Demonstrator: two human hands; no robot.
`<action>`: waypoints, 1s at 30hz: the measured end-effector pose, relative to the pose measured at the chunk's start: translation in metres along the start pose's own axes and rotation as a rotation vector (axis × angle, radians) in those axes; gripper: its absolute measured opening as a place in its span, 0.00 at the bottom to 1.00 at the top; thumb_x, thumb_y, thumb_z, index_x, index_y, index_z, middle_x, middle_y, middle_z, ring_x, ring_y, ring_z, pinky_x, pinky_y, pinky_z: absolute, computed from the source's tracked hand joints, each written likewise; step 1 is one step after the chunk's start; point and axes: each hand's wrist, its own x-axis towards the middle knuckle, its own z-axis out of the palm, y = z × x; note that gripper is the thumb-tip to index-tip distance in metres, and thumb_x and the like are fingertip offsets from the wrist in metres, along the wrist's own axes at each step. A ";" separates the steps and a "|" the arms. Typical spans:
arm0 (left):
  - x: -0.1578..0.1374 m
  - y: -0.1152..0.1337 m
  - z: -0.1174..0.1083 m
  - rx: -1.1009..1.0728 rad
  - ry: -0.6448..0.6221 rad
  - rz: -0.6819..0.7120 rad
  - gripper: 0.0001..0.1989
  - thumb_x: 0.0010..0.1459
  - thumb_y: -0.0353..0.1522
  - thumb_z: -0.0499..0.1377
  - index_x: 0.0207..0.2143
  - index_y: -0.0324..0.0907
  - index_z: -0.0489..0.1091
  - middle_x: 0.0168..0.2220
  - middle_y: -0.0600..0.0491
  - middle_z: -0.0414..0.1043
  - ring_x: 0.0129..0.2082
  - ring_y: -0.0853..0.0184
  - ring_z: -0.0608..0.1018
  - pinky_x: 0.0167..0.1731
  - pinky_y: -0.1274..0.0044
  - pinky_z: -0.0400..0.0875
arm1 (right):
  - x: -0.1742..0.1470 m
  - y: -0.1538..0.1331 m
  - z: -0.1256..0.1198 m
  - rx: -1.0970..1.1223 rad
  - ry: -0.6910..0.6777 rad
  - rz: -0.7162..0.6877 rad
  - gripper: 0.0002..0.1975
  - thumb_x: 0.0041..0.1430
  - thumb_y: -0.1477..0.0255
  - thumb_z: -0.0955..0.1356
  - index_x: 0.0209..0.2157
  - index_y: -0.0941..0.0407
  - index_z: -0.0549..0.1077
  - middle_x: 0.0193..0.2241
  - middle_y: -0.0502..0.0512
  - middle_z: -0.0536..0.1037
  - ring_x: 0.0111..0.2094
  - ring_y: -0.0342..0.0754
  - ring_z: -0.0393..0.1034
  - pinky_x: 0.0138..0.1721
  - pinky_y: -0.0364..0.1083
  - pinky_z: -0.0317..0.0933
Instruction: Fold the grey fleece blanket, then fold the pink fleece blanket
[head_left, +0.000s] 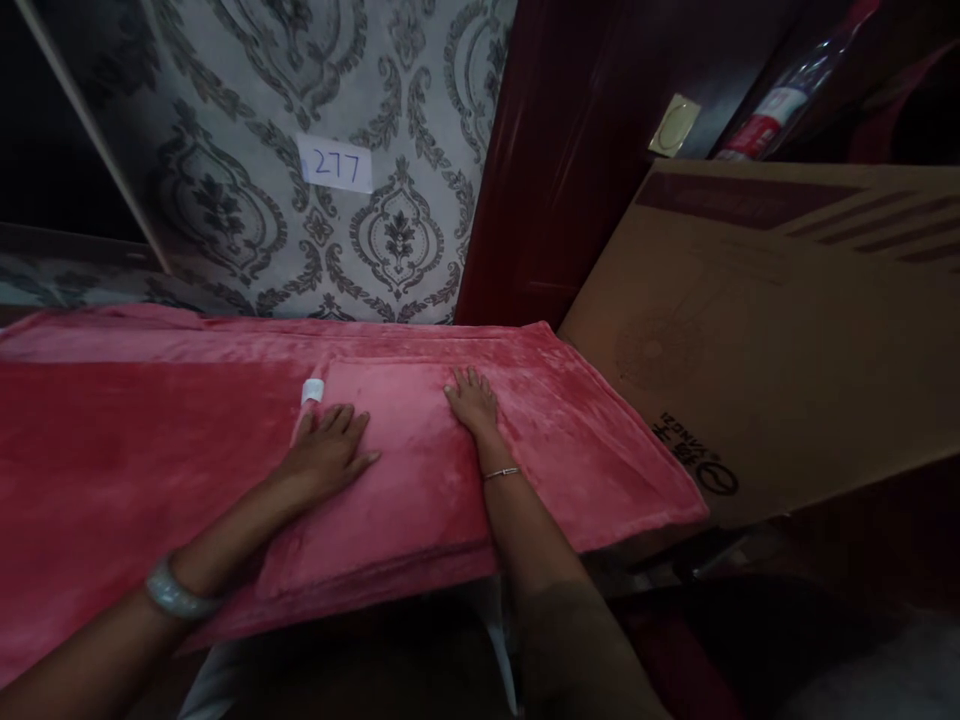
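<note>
A pink plush cloth piece with straight edges, folded or case-like, lies flat on a larger pink plush cover. My left hand rests on its left edge, palm down and fingers spread, just below a small white tag. Near its upper right edge, my right hand presses flat with fingers apart. Neither hand grips anything. Whether the upper piece has several layers is hard to tell.
A large cardboard box stands against the right side of the covered surface. Behind are patterned wallpaper with a paper reading 277, a dark red post and a plastic bottle. A dark screen-like panel is at upper left.
</note>
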 end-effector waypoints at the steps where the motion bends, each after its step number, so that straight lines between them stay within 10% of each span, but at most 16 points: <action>1: 0.002 0.008 -0.006 -0.024 -0.002 0.018 0.35 0.65 0.47 0.48 0.67 0.35 0.57 0.69 0.34 0.52 0.70 0.46 0.55 0.66 0.49 0.43 | 0.001 0.000 -0.004 -0.001 -0.023 0.003 0.30 0.70 0.57 0.56 0.71 0.47 0.51 0.73 0.52 0.44 0.72 0.60 0.38 0.67 0.63 0.44; 8: -0.005 0.079 0.008 -0.203 0.024 0.449 0.39 0.63 0.49 0.50 0.71 0.42 0.48 0.72 0.39 0.44 0.72 0.49 0.46 0.67 0.49 0.41 | -0.015 0.002 -0.021 -0.053 -0.039 -0.054 0.30 0.70 0.60 0.58 0.70 0.48 0.53 0.72 0.52 0.47 0.71 0.57 0.40 0.67 0.59 0.45; 12: -0.015 0.089 0.037 -0.217 0.101 0.458 0.38 0.62 0.51 0.52 0.70 0.45 0.53 0.71 0.39 0.46 0.72 0.48 0.49 0.67 0.48 0.41 | -0.039 0.004 -0.001 -0.110 0.004 -0.107 0.27 0.71 0.59 0.57 0.69 0.49 0.57 0.72 0.54 0.50 0.71 0.57 0.40 0.68 0.61 0.40; 30: -0.113 -0.003 0.040 -0.172 0.212 0.086 0.30 0.67 0.48 0.48 0.69 0.53 0.53 0.71 0.47 0.50 0.70 0.52 0.54 0.66 0.52 0.53 | -0.047 0.016 0.029 -0.331 0.047 -0.146 0.28 0.72 0.62 0.52 0.69 0.53 0.57 0.71 0.56 0.51 0.71 0.58 0.43 0.67 0.58 0.43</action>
